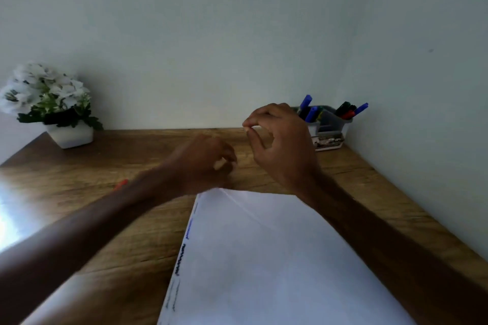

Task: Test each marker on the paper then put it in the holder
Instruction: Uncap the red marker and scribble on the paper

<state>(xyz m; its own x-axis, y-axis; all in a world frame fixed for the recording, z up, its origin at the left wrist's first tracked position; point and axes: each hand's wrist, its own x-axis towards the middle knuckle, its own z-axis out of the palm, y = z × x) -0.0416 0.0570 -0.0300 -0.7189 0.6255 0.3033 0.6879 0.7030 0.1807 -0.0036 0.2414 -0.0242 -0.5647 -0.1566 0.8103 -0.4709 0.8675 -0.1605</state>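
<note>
Both hands hover over the brown wood-grain tabletop (126, 155), just past the far edge of the white sheet of paper (277, 258), whose left margin carries blue and black scribbles. The right hand (280, 145) is curled, thumb and forefinger meeting on nothing visible. The left hand (203, 163) is blurred and curled; I cannot tell whether it holds anything. A red marker (122, 183) peeks from behind the left forearm. The grey plastic holder (330, 137) at the right rear holds blue, black and red markers (307, 111).

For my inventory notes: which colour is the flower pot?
The flower pot is white; head view.
</note>
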